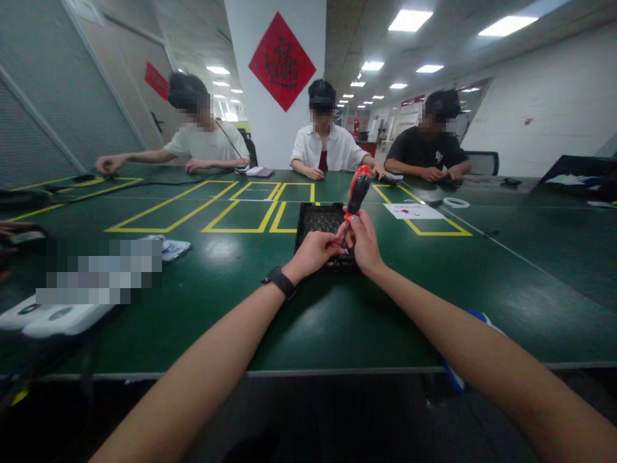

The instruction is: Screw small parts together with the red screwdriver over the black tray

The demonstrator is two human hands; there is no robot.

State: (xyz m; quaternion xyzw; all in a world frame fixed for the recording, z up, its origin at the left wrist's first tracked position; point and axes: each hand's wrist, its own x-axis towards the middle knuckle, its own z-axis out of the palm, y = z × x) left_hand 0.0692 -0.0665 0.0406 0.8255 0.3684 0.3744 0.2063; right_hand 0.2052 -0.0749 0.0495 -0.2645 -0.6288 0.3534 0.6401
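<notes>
My right hand is closed around a red and black screwdriver, which stands nearly upright with its handle on top and shaft pointing down. Beside the shaft's lower end, my left hand, with a dark band on its wrist, has its fingers pinched together. What they hold is too small and hidden to name. Both hands are over the near part of a black box-like case with a textured inside. My hands and the screwdriver cover much of its near side.
The green table carries yellow tape outlines. A printed sheet and a white ring lie to the right. Left are white devices, partly blurred out. Three people sit across the table, their hands resting on or near it.
</notes>
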